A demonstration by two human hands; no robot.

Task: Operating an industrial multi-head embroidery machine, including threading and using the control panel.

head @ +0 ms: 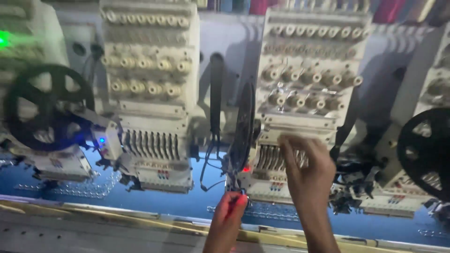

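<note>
Work in hand: your two hands are at the middle embroidery head (300,117) of a multi-head machine, right of centre in the scene and on the far side of the pale front rail (117,220).
Left hand: your left hand (230,211) is low and near, fingertips pressed together at a small dark part just below the sequin reel (243,126); it looks like a pinch, but blur hides what is between the fingers.
Right hand: your right hand (307,166) is raised with fingers loosely spread against the needle bars (272,157) of that head; you grip nothing that can be seen.
Handling: judge the thread and small fittings here as light, thin and easily snapped or bent, so take hold with fingertips only, close to the part. The reel is a thin, stiff disc seen edge on; hold it by the rim rather than the spokes.
Around: a second head (150,93) stands to the left, with a black spoked wheel (47,107) at far left and another wheel (429,150) at far right. Blue fabric (187,201) lies stretched under the heads.
In the way: dark hanging cables (213,154) dangle just left of the reel, near your left hand, and the needle row sits right by your right fingers.
</note>
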